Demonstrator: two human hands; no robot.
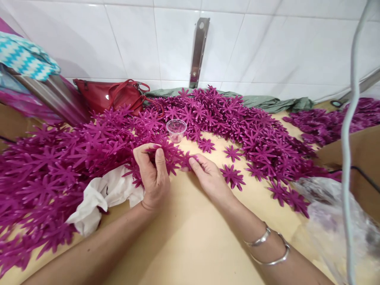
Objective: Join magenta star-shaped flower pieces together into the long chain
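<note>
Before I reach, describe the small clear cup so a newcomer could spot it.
Find the metal strip on the white tiled wall and follow it down to the heap of magenta star-shaped pieces. At the heap's near edge, just beyond the left hand, sits a small round cup. It is see-through plastic, while the pieces around it are solid magenta.

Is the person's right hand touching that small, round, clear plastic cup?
Apart: the head view shows pale tan tabletop between the right hand and the clear plastic cup.
</note>
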